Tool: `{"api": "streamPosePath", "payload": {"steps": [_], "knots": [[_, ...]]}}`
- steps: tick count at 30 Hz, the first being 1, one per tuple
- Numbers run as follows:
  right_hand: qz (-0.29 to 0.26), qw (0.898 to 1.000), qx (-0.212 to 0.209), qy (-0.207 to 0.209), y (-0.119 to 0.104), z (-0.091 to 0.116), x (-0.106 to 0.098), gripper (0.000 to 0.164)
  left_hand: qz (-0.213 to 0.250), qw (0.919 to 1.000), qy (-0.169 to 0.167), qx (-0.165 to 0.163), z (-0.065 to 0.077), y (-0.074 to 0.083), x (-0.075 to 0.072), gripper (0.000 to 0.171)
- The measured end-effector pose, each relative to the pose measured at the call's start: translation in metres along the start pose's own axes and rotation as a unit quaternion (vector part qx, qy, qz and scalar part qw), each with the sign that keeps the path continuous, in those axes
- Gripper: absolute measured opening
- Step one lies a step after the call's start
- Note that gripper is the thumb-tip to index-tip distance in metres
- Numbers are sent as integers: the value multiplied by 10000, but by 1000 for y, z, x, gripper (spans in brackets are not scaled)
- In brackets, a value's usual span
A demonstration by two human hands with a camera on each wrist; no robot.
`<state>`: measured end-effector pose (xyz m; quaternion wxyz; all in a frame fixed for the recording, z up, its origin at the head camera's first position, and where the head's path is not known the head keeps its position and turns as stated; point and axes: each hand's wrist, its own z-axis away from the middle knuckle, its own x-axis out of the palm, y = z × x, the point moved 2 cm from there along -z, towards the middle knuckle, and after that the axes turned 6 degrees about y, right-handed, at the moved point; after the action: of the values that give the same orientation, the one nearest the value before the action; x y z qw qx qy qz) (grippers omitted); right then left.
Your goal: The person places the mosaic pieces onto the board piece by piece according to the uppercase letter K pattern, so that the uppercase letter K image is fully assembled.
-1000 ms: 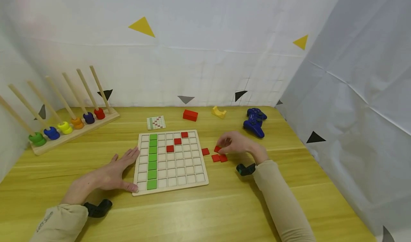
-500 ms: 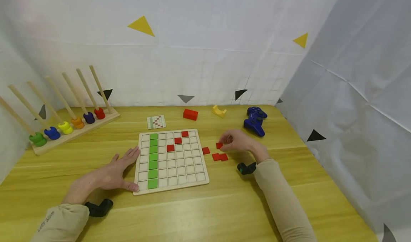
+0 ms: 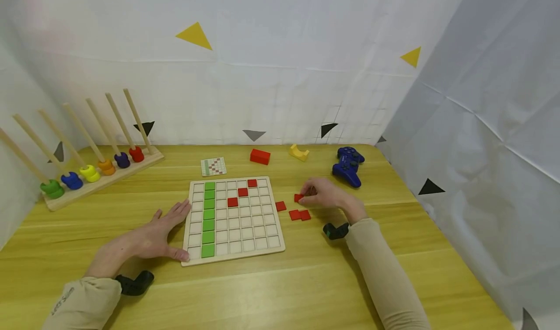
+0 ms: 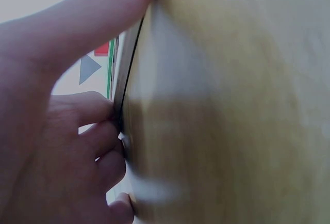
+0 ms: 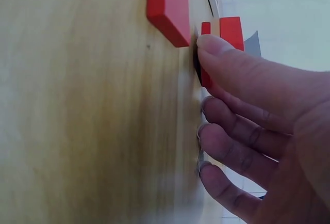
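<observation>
In the head view, my left hand (image 3: 150,237) lies with spread fingers along the left edge of a wooden grid board (image 3: 250,259). Its thumb touches the board's near left corner. The board carries a column of green tiles (image 3: 208,224) and three red tiles set on a diagonal. To the right of the board, my right hand (image 3: 321,193) pinches a red square tile (image 3: 299,198) between thumb and index finger, low over the table. Two more loose red tiles (image 3: 295,215) lie just nearer, and another red tile (image 3: 281,206) sits against the board's right edge.
Behind the board are a small pattern card (image 3: 213,166), a red block (image 3: 260,157) and a yellow arch block (image 3: 299,153). A blue game controller (image 3: 348,166) lies beyond my right hand. At the left stands a wooden peg rack (image 3: 105,180) with coloured rings.
The red tile at my right fingertips has shifted slightly away from the two nearer tiles, and the fingers have drawn closer onto it. My left hand has stayed in place.
</observation>
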<state>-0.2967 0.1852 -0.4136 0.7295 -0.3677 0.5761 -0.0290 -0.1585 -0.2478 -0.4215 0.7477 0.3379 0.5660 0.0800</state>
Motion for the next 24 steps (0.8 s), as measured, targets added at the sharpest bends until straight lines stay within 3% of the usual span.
{"api": "streamPosePath", "payload": {"steps": [15, 20, 24], "knots": [[263, 9992, -247, 147, -3, -1, 0, 25, 29, 10000, -36, -5, 0, 0, 1, 125], [641, 9941, -837, 252, -22, -8, 1, 25, 48, 10000, 0, -10, 1, 0, 1, 126], [872, 9907, -1018, 249, -50, -15, 5, 25, 1, 10000, 0, -20, 0, 0, 1, 126]]}}
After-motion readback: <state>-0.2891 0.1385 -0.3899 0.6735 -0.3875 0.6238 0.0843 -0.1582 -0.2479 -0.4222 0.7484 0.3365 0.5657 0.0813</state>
